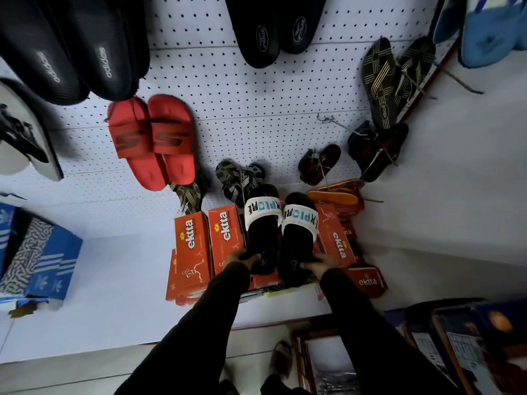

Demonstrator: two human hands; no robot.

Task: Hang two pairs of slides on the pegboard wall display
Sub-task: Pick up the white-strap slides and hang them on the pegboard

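Observation:
I hold a pair of black slides with white printed straps, one in each hand, low in front of the white pegboard (256, 104). My left hand (242, 259) grips the heel of the left slide (261, 226). My right hand (320, 262) grips the heel of the right slide (298, 238). Both slides point toes-up toward the board, side by side and touching, above orange boxes. A pair of red slides (154, 141) hangs on the pegboard up and to the left. A bare metal hook (328, 119) sticks out of the board at upper right.
Orange "ektta" shoeboxes (194, 246) are stacked on the white shelf (114, 280) under my hands. Black Adidas slides (74, 49), more black slides (273, 27) and striped flip-flops (382, 81) hang around. Blue boxes (40, 260) sit at left; cartons (456, 346) at lower right.

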